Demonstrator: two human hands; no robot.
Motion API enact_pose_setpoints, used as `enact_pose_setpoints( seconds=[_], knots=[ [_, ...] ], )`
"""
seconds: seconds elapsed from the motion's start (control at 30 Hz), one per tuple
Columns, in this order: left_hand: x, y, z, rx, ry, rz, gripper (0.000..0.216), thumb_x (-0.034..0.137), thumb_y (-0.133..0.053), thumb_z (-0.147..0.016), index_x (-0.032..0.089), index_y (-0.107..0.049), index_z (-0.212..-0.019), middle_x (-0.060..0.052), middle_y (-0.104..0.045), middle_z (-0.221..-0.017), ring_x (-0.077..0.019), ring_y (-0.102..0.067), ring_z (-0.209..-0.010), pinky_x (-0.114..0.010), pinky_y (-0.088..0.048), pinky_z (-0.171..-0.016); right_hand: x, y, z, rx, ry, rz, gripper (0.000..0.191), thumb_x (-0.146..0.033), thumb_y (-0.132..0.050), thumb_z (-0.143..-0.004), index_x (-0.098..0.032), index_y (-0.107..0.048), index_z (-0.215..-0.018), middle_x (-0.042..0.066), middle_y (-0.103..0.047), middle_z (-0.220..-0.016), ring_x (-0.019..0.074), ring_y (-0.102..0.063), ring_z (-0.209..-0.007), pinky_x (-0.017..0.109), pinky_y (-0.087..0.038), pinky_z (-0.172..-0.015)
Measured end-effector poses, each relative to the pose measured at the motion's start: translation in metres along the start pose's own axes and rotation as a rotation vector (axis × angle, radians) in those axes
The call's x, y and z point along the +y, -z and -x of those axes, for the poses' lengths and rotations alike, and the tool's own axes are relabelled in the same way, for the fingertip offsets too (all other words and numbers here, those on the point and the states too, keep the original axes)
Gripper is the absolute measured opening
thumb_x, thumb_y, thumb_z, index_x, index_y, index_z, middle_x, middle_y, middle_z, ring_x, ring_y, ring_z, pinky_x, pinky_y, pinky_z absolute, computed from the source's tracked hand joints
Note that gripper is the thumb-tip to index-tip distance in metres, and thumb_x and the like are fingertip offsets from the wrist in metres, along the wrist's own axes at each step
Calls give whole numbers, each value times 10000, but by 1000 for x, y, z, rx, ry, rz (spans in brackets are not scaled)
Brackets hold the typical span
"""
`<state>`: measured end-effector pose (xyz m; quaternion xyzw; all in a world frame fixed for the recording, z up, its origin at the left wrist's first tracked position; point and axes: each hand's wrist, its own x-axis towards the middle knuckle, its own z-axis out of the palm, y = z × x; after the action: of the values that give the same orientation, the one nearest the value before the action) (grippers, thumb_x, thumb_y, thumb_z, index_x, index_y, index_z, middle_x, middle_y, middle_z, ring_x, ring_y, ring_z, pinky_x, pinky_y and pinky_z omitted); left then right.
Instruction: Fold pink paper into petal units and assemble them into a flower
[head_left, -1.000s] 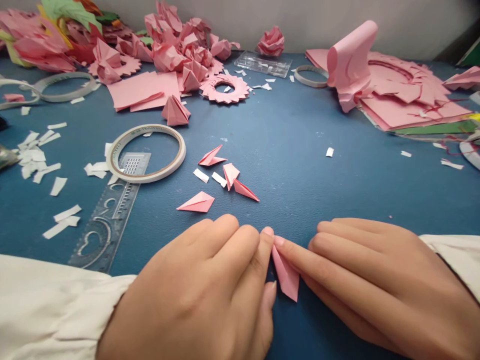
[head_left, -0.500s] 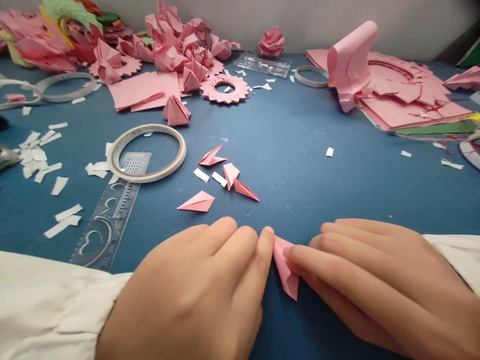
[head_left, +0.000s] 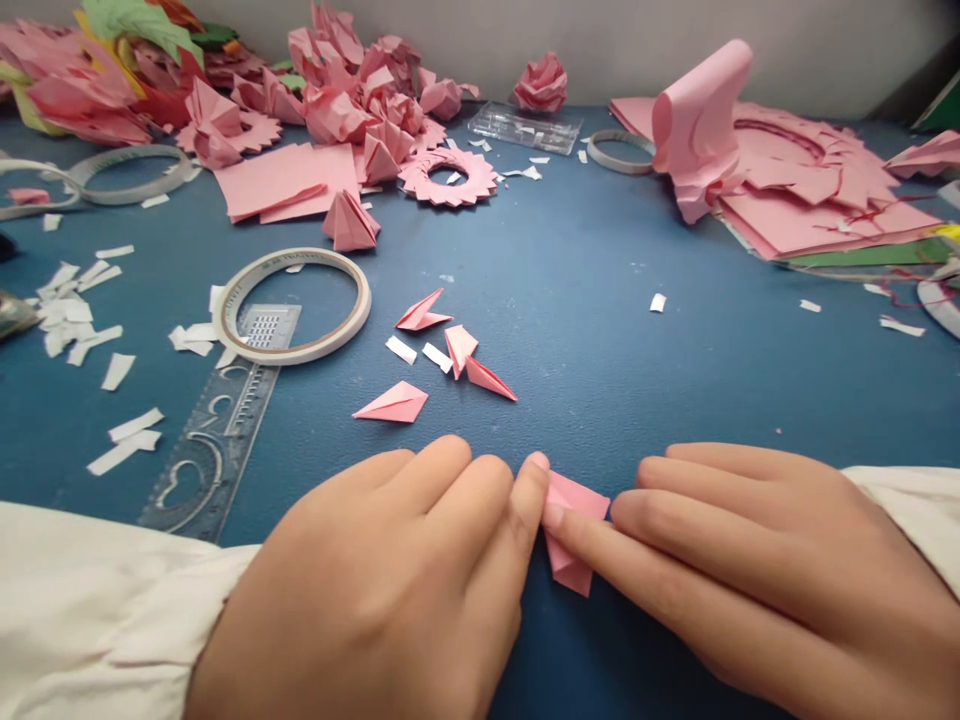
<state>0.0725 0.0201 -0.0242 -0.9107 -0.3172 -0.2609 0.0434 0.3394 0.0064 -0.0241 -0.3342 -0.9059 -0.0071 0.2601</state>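
Note:
A small piece of pink paper (head_left: 579,492), partly folded, lies on the blue table between my hands. Curled over, my left hand (head_left: 382,580) holds the paper's left edge down with its index finger; its thumb is hidden. My right hand (head_left: 750,550) presses its outstretched index fingertip on the paper close to the left one, its other fingers bunched at the right corner. Just beyond lie folded pink pieces: a kite shape (head_left: 394,402), a narrow point (head_left: 491,379), another small piece (head_left: 460,350) and a split point (head_left: 421,312). Two white strips (head_left: 401,349) sit among them.
A tape roll (head_left: 360,300) rests over a clear stencil ruler (head_left: 217,440) on the left. White strips (head_left: 71,315) are scattered farther left. At the back are pink paper flowers (head_left: 337,100), a pleated paper ring (head_left: 480,180) and stacked pink paper (head_left: 810,220).
My right index finger has slid left across the paper to the left fingertip. The paper's right side now lies spread out flatter. My left hand has barely moved.

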Motion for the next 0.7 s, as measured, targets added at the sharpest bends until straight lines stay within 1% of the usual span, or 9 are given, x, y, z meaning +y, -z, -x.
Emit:
enact_pose_setpoints(
  seconds=[0.1,0.17,0.2,0.23,0.3,0.37,0.5,0.7],
  knots=[
    [0,0,2,5,1,-3,517,88,-265,-1378,88,-781,-1410,-14,-760,-927,-270,-663,-805,-547,-466,-651,0,1,-2,-1,1,16,144,-194,-792,-1279,-238,-926,-1248,-22,-818,-855,174,-633,-661,452,-446,-589],
    [2,1,2,2,8,1,534,97,-255,-1381,94,-788,-1388,-16,-754,-918,-278,-649,-801,-556,-449,-645,2,1,-3,-23,5,-14,182,-202,-758,-1301,-236,-931,-1254,-30,-800,-836,168,-583,-637,445,-440,-589],
    [3,1,1,8,13,3,535,90,-268,-1377,109,-801,-1333,-13,-735,-895,-281,-633,-789,-563,-433,-639,3,2,-3,-34,10,-38,214,-207,-720,-1323,-226,-929,-1284,-33,-791,-827,165,-560,-626,442,-435,-590],
    [4,2,0,23,17,6,533,77,-297,-1370,138,-809,-1236,-7,-704,-862,-280,-613,-769,-569,-416,-631,5,2,-3,-45,14,-65,257,-208,-668,-1349,-213,-924,-1324,-37,-777,-815,162,-540,-616,440,-425,-590],
    [5,4,-3,66,7,16,550,42,-366,-1352,209,-765,-1012,10,-631,-804,-265,-566,-723,-574,-392,-622,7,2,-4,-55,17,-110,362,-204,-545,-1395,-184,-906,-1376,-44,-733,-777,160,-508,-595,441,-392,-583],
    [5,6,-5,98,-6,19,579,22,-395,-1342,237,-716,-910,19,-592,-781,-247,-540,-691,-571,-380,-612,8,3,-5,-45,12,-128,435,-195,-471,-1415,-179,-897,-1326,-53,-691,-747,153,-480,-577,444,-359,-579],
    [5,6,-6,71,9,14,602,33,-361,-1347,232,-713,-901,19,-587,-769,-243,-534,-671,-571,-343,-591,7,3,-10,-31,-17,-137,483,-192,-478,-1417,-208,-860,-1123,-70,-601,-694,137,-443,-548,438,-351,-585],
    [8,2,-4,68,54,27,598,65,-329,-1365,255,-716,-950,37,-605,-726,-251,-545,-624,-567,-334,-572,2,2,-8,-24,-36,-112,380,-197,-608,-1375,-228,-837,-1073,-72,-588,-684,138,-440,-542,441,-366,-594]
  ],
)
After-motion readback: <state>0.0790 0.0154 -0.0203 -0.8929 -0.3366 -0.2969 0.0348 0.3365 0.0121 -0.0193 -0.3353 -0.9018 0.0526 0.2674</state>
